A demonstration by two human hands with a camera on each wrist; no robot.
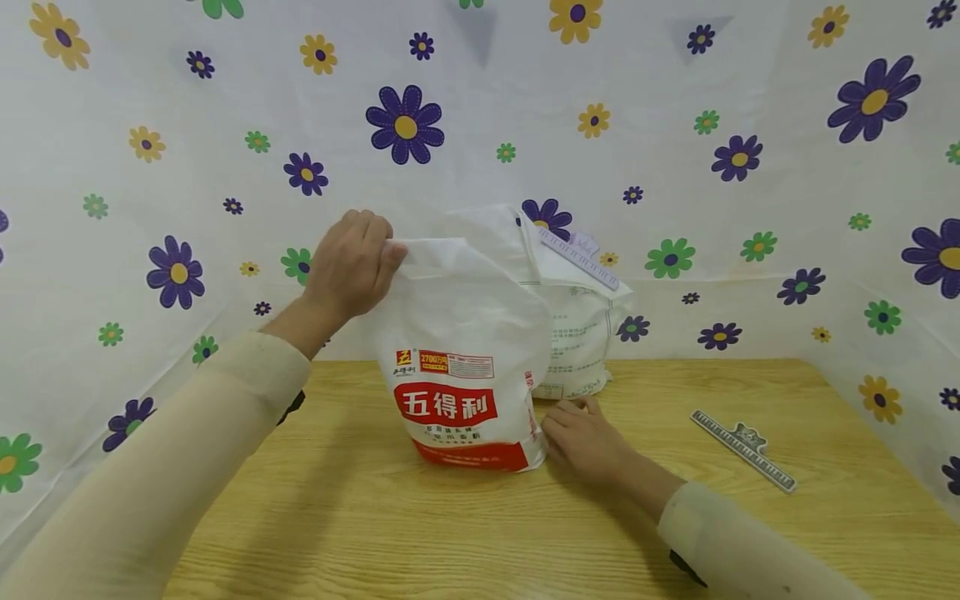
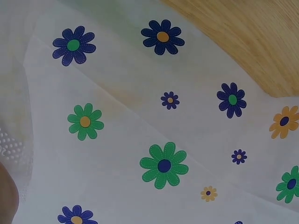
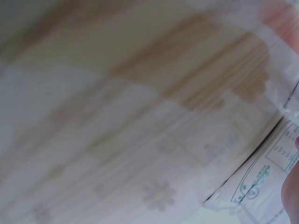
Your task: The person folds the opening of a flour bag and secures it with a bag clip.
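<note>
A white flour bag [image 1: 457,333] with red printed panels stands on the wooden table in the head view, its upper part slack. My left hand [image 1: 352,267] grips the bag's top left corner, thumb toward me. Low down on the other side, my right hand [image 1: 588,442] has bent fingers against the bag's bottom right edge; its fingertips are hidden. Behind it stands a second white bag [image 1: 581,342] with green print, its top folded and held by a pale purple clip [image 1: 577,258]. The left wrist view catches only a sliver of bag and hand.
A grey sealing clip [image 1: 742,450] lies on the table [image 1: 420,542] to the right of my right hand. A white cloth [image 1: 480,100] with printed flowers hangs behind the table and along both sides.
</note>
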